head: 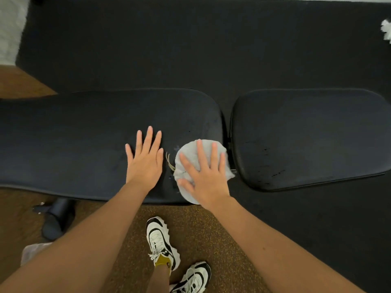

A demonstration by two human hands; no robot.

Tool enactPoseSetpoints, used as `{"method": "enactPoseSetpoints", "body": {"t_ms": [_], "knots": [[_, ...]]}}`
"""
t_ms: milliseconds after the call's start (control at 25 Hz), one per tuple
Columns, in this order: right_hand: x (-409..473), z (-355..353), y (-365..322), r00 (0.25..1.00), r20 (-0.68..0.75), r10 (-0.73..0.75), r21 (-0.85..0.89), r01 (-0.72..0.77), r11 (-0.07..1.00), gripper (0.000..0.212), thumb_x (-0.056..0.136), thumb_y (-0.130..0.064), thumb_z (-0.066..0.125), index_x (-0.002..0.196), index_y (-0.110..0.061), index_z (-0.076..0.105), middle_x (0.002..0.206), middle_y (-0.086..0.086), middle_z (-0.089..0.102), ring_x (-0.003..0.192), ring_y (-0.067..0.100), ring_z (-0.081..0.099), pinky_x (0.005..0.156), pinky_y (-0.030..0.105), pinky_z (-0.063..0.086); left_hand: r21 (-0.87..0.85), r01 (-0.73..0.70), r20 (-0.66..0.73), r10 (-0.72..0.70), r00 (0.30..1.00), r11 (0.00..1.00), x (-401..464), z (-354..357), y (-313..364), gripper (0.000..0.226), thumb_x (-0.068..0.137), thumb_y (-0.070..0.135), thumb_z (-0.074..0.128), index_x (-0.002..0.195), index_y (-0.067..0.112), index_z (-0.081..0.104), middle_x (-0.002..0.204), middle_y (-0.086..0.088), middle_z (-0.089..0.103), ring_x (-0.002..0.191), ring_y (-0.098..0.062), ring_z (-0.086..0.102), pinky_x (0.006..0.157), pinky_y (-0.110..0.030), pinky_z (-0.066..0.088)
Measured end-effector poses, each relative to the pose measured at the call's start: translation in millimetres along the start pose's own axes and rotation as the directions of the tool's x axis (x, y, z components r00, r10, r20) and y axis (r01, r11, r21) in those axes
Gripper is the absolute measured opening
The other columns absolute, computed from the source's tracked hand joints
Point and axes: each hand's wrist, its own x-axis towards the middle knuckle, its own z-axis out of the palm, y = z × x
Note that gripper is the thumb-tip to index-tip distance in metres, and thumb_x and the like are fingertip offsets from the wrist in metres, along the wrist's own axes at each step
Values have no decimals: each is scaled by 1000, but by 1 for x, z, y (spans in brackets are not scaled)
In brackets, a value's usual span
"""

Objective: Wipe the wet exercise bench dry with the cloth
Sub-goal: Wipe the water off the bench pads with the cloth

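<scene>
The black padded exercise bench has a long pad (74,140) on the left and a shorter seat pad (306,136) on the right, with a narrow gap between them. A light grey cloth (190,154) lies bunched near the right end of the long pad. My right hand (206,175) presses flat on top of the cloth, fingers spread. My left hand (146,159) rests flat on the bare pad just to the left of the cloth, fingers apart and holding nothing. Small wet marks show on the pad beside the cloth.
Black rubber matting (190,49) lies beyond and to the right of the bench; brown speckled flooring (201,229) is under my white-and-black shoes (161,242). A black bench foot (56,216) sticks out at lower left. White fluffy material (10,24) sits at the top left corner.
</scene>
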Motion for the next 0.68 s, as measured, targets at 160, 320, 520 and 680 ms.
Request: {"method": "enactPoseSetpoints", "body": {"t_ms": [160,320,520,680], "knots": [[42,6,9,992,-129,19,-18,-21,1000,57,91,-61,24,145,-40,28,157,14,19,138,52,16,108,64,18,66,-74,-65,79,995,995,9,7,-15,50,100,36,5,150,29,-1,159,6,-8,146,-20,-12,117,-52,0],[119,-11,23,971,-138,195,91,-183,979,53,93,-59,24,144,-44,26,159,9,11,140,50,8,110,64,13,103,-77,-96,87,992,992,10,15,-17,53,96,39,0,148,28,-5,159,6,-5,146,-21,-8,115,-51,0],[169,-30,24,966,-50,252,108,-246,963,50,96,-57,20,144,-49,14,160,-3,1,143,43,-1,114,58,5,76,-85,-92,92,992,993,13,16,-22,56,94,41,-4,148,27,-7,158,9,-9,146,-18,-11,115,-49,-5],[126,-21,10,990,-103,94,84,-85,993,51,94,-55,26,144,-46,23,159,-4,11,143,42,7,112,59,12,45,-100,-51,103,993,994,11,12,-22,58,90,45,-11,145,29,-13,154,13,-20,143,-16,-20,113,-48,-11]]}}
